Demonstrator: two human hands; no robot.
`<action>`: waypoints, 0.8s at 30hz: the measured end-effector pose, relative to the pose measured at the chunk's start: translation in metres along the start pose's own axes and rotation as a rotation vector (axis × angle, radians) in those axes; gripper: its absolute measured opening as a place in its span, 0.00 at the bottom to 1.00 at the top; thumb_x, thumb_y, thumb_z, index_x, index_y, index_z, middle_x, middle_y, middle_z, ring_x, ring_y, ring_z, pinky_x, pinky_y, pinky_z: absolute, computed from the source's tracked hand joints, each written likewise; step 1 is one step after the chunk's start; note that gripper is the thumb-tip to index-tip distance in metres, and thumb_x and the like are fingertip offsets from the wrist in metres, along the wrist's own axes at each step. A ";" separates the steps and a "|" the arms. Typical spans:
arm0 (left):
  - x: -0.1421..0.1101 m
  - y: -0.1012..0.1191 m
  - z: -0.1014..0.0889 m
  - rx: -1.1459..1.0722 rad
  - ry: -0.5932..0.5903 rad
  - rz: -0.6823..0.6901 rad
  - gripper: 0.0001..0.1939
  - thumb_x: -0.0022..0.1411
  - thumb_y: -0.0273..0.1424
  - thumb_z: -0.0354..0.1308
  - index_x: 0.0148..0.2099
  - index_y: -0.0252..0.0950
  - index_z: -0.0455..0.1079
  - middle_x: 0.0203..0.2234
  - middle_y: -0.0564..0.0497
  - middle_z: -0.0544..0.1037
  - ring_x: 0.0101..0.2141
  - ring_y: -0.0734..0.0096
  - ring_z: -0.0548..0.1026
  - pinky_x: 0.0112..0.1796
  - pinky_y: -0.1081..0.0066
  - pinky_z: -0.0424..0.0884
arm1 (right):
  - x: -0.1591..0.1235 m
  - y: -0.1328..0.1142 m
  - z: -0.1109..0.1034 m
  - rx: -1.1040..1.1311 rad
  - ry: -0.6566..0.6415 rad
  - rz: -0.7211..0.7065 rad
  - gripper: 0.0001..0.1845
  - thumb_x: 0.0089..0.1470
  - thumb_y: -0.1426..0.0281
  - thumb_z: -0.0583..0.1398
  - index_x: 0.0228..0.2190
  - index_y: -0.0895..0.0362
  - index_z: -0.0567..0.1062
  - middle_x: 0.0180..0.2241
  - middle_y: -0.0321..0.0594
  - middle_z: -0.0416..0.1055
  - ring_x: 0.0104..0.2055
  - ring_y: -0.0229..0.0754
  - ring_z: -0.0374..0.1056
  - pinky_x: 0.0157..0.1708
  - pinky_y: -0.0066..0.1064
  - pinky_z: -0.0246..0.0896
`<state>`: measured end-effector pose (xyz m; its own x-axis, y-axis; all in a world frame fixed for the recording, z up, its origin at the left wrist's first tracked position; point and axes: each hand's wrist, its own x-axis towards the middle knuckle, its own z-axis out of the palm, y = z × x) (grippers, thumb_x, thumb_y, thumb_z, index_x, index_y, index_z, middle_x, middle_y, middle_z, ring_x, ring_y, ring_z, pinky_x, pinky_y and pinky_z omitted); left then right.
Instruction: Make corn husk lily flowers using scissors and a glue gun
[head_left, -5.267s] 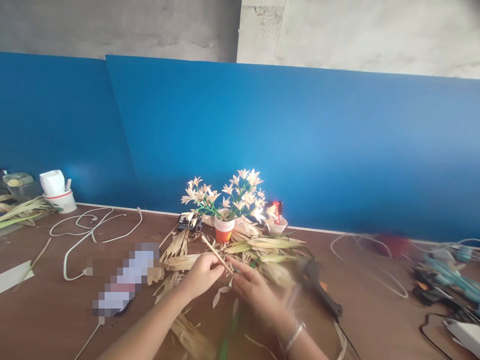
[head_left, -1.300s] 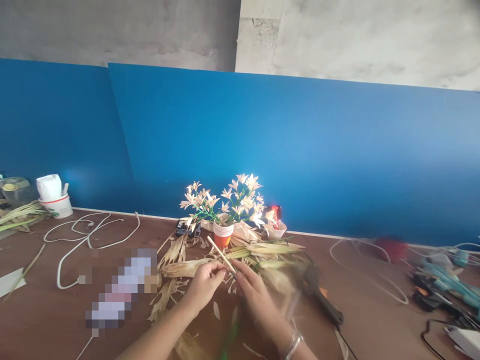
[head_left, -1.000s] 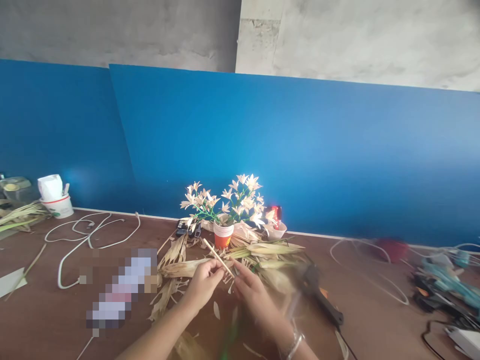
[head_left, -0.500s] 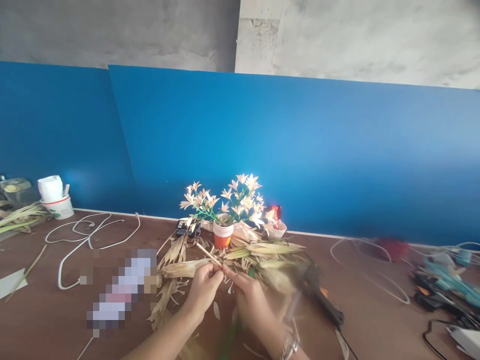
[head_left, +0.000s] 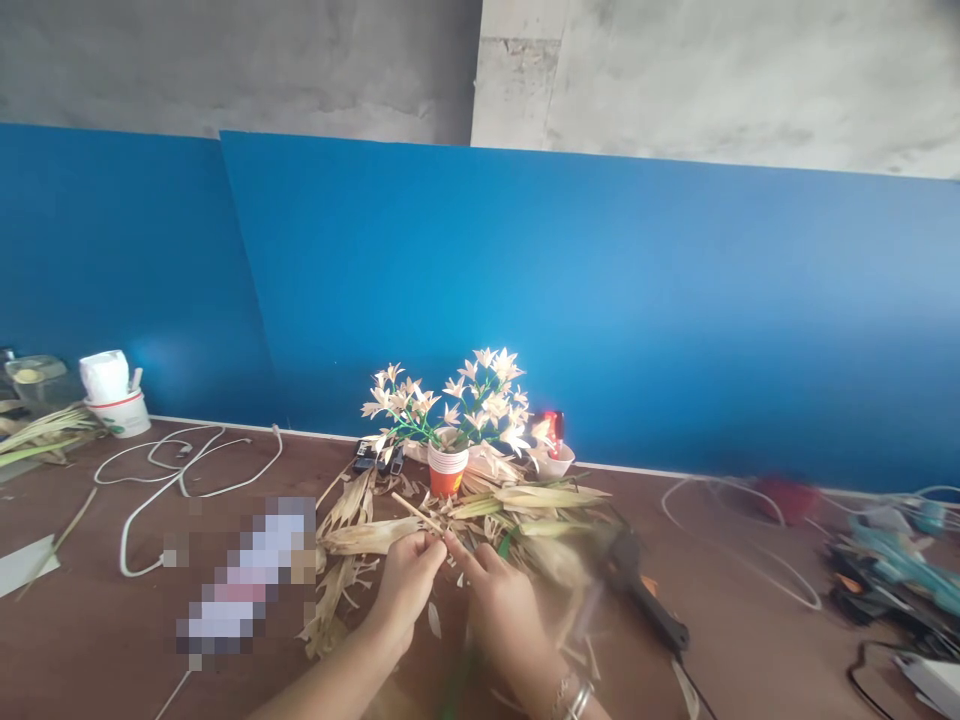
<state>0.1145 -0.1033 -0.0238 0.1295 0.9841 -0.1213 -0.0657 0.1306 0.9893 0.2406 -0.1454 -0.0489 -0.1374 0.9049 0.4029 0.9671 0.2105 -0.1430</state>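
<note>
A thin pale stick [head_left: 414, 510] slants up to the left from where my fingertips meet, in the middle of the head view. My left hand [head_left: 411, 578] is closed, its thumb and forefinger pinching near the stick's lower end. My right hand [head_left: 504, 600] comes in from the other side, fingertips pressed to the same spot and other fingers curled under. Whatever small piece lies between the fingertips is hidden. Dried corn husks [head_left: 371, 537] spread around and beyond both hands. Just behind stands a red-and-white paper cup [head_left: 448, 470] holding husk flowers [head_left: 491, 405] on green stems.
A black-handled tool [head_left: 649, 600], partly blurred, lies right of my right hand with its cord trailing forward. White cables [head_left: 187, 475] loop at the left. A paper tub [head_left: 120, 412] stands far left; teal tools [head_left: 896, 565] are heaped far right. A blue partition [head_left: 600, 300] closes the back.
My right hand has turned slightly at the wrist, its forefinger reaching straighter toward the stick. My left hand stays almost in place, and the stick's tip has dipped a little.
</note>
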 end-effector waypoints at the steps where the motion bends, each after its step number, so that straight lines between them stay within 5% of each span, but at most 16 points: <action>1: 0.000 0.001 0.000 -0.005 0.003 -0.016 0.11 0.46 0.32 0.56 0.17 0.36 0.61 0.12 0.58 0.64 0.18 0.75 0.62 0.21 0.75 0.57 | 0.000 0.000 0.001 -0.012 0.006 -0.005 0.41 0.41 0.86 0.50 0.56 0.45 0.64 0.25 0.37 0.68 0.21 0.34 0.62 0.20 0.20 0.55; 14: 0.000 -0.001 0.002 0.017 0.016 -0.069 0.10 0.46 0.33 0.53 0.16 0.37 0.60 0.12 0.57 0.63 0.18 0.75 0.60 0.22 0.74 0.57 | 0.002 -0.003 0.000 -0.113 -0.034 0.009 0.38 0.44 0.84 0.53 0.55 0.46 0.65 0.28 0.39 0.70 0.25 0.38 0.68 0.21 0.23 0.56; 18: 0.000 -0.004 0.001 0.116 0.008 -0.036 0.12 0.47 0.32 0.52 0.15 0.37 0.60 0.11 0.58 0.60 0.18 0.75 0.59 0.22 0.74 0.53 | 0.003 0.008 -0.006 -0.058 -0.028 0.107 0.37 0.44 0.84 0.52 0.54 0.47 0.67 0.30 0.41 0.72 0.25 0.40 0.68 0.21 0.25 0.57; 24: 0.003 -0.003 -0.002 0.111 0.029 0.003 0.08 0.46 0.32 0.53 0.20 0.35 0.68 0.16 0.55 0.70 0.23 0.70 0.67 0.28 0.72 0.61 | 0.004 0.027 -0.004 0.578 0.073 0.185 0.26 0.56 0.76 0.47 0.53 0.50 0.68 0.36 0.42 0.74 0.34 0.41 0.70 0.34 0.29 0.64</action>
<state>0.1134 -0.1006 -0.0277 0.1012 0.9878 -0.1187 0.0443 0.1147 0.9924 0.2667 -0.1382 -0.0472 0.0563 0.9222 0.3826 0.6976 0.2378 -0.6759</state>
